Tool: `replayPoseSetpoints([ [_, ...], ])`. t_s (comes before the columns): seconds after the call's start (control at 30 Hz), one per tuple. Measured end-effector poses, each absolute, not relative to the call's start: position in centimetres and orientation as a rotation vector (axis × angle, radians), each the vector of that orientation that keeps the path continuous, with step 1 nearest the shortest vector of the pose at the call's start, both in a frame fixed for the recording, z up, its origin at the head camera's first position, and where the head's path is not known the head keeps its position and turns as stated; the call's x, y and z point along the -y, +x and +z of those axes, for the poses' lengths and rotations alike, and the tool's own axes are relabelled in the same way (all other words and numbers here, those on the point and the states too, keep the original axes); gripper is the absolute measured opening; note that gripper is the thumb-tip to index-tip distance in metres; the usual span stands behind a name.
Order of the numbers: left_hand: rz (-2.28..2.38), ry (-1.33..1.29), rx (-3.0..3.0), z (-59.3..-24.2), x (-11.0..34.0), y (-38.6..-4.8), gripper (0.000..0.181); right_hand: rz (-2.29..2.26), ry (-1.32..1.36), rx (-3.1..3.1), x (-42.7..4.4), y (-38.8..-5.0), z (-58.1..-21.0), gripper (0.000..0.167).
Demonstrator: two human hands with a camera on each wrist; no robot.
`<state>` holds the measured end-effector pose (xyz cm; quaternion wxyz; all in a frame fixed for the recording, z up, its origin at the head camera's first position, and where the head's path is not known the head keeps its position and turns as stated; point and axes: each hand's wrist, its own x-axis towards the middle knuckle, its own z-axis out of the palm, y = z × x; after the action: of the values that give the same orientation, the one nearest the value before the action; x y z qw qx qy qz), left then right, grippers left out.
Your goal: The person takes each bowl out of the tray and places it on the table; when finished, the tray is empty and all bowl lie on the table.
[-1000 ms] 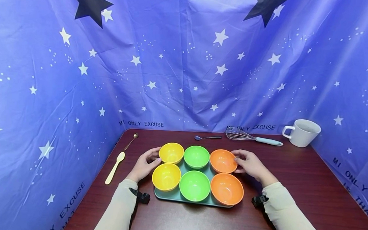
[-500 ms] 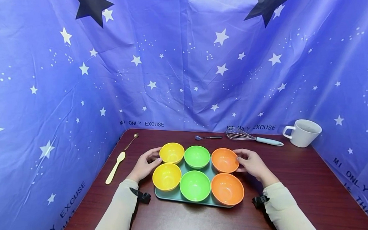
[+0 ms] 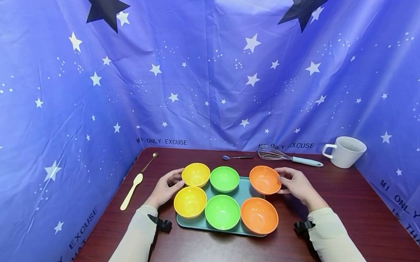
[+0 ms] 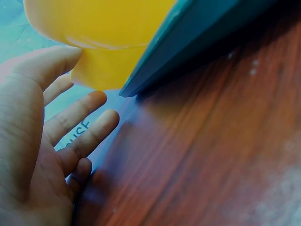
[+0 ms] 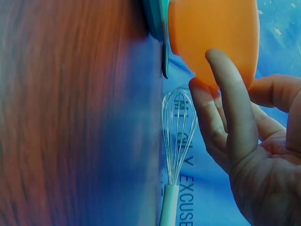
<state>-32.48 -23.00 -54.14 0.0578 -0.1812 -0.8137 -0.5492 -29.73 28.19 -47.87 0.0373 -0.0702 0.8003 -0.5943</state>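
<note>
My right hand [image 3: 299, 185] grips the far orange bowl [image 3: 265, 180] at its right side. In the right wrist view the thumb and fingers are on this orange bowl [image 5: 216, 33]. It hangs over the right end of the teal tray [image 3: 244, 191]; whether it touches the tray I cannot tell. My left hand [image 3: 166, 187] is beside the far yellow bowl [image 3: 195, 174]. In the left wrist view its thumb touches a yellow bowl [image 4: 103, 28], while the other fingers extend loosely below. Two green bowls [image 3: 224, 179], a near yellow bowl [image 3: 190, 201] and a near orange bowl [image 3: 259, 216] stand on the tray.
A cream spoon [image 3: 131, 192] and a small gold spoon [image 3: 150, 161] lie at the left. Along the back are a small dark-handled spoon [image 3: 237, 157], a whisk [image 3: 289, 157] and a white mug [image 3: 344, 151]. A starry blue cloth [image 3: 205, 68] surrounds the table [image 3: 208, 252].
My right hand has drawn the far orange bowl to the right and slightly back, away from the far green bowl, baring more of the tray. My left hand has stayed in place.
</note>
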Motion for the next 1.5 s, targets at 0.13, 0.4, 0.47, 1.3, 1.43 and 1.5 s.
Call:
replayPoseSetpoints([
  [0.13, -1.659, -0.542, 2.478, -54.1, 23.0, -32.6, 0.051, -1.784, -0.201, -2.490, -29.1, -29.9, -48.1, 0.041],
  [0.4, -1.649, -0.541, 2.487, -54.2, 23.2, -32.7, 0.051, -1.764, -0.140, -2.457, -30.7, -30.0, -48.5, 0.043],
  [0.47, -1.645, -0.545, 2.489, -54.2, 23.2, -32.7, 0.051, -1.761, -0.134, -2.457, -31.0, -30.0, -48.6, 0.043],
  [1.3, -1.651, -0.546, 2.492, -54.1, 23.1, -32.7, 0.052, -1.666, -0.092, -2.437, -32.3, -29.8, -49.1, 0.043],
  [1.43, -1.647, -0.559, 2.477, -54.2, 23.1, -32.6, 0.053, -1.668, -0.096, -2.430, -32.5, -29.8, -49.2, 0.044],
  [1.5, -1.643, -0.552, 2.482, -54.2, 23.1, -32.6, 0.052, -1.668, -0.085, -2.429, -32.5, -29.8, -49.2, 0.044],
])
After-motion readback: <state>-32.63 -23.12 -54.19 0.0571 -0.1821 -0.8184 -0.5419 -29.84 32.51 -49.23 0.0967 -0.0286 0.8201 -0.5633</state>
